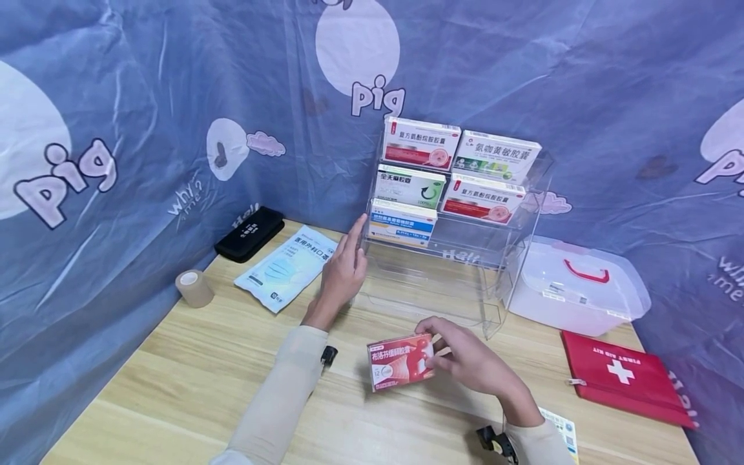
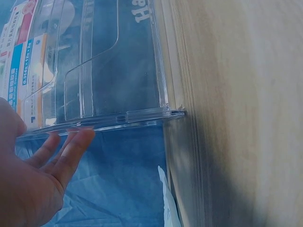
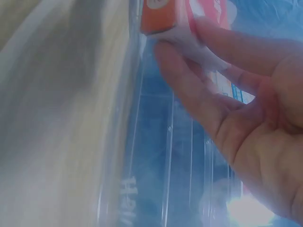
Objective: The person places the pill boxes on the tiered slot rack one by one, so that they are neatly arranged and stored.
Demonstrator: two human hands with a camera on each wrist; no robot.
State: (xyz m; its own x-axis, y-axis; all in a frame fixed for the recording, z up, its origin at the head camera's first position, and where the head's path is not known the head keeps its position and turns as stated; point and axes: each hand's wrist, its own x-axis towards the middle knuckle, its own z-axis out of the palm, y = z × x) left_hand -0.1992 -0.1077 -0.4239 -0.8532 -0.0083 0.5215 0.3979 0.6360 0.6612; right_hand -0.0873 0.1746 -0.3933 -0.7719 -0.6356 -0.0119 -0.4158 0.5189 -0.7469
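Observation:
My right hand (image 1: 467,361) pinches a red-orange medicine box (image 1: 391,368) by its right end, thumb on the front and fingers behind. The box is held in front of a clear acrylic display rack (image 1: 407,274). In the right wrist view, the box's orange end and white side show between thumb and fingers. My left hand (image 1: 344,272) touches the rack's left side with its fingers fairly straight; the left wrist view shows fingertips (image 2: 85,136) against the clear edge. Near them, a blue-and-white medicine box (image 1: 402,225) stands on the rack's lower tier.
Several other medicine boxes (image 1: 421,143) fill the upper tiers. Left of the rack lie a mask packet (image 1: 287,266), a black case (image 1: 250,234) and a tan tape roll (image 1: 195,289). To the right are a white lidded box (image 1: 575,284) and a red first aid pouch (image 1: 630,381).

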